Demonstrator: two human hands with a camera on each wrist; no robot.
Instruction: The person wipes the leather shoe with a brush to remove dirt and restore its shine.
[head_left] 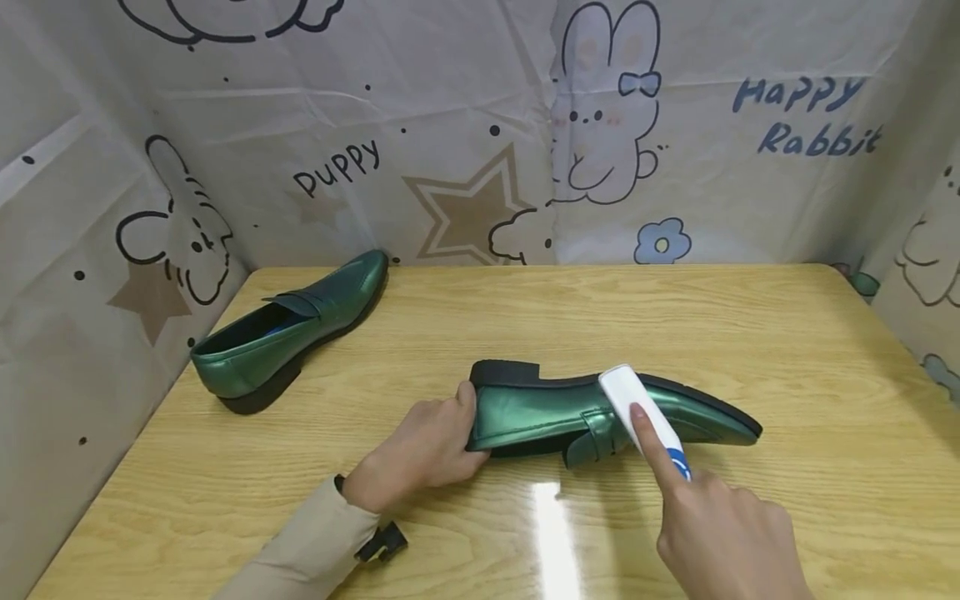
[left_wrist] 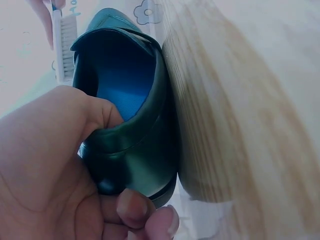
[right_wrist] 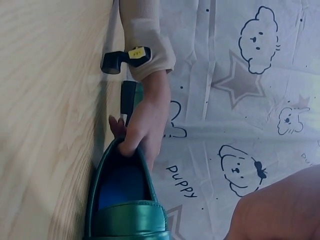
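A shiny green loafer (head_left: 532, 414) lies on its side on the table, toe to the right and black sole facing away. My left hand (head_left: 427, 442) grips it by the heel; in the left wrist view the thumb reaches inside over the blue insole (left_wrist: 122, 90). Across the loafer's vamp rests a white brush (head_left: 637, 404) with a blue band, held by my right hand (head_left: 727, 533), its index finger stretched along the back. Pale bristles (left_wrist: 68, 42) show in the left wrist view. In the right wrist view the brush is out of sight.
A second green loafer (head_left: 300, 333) stands upright at the table's back left. The wooden table (head_left: 675, 317) is enclosed by a printed cloth (head_left: 450, 67) on the back and both sides. A small green thing (head_left: 864, 284) shows at the back right corner.
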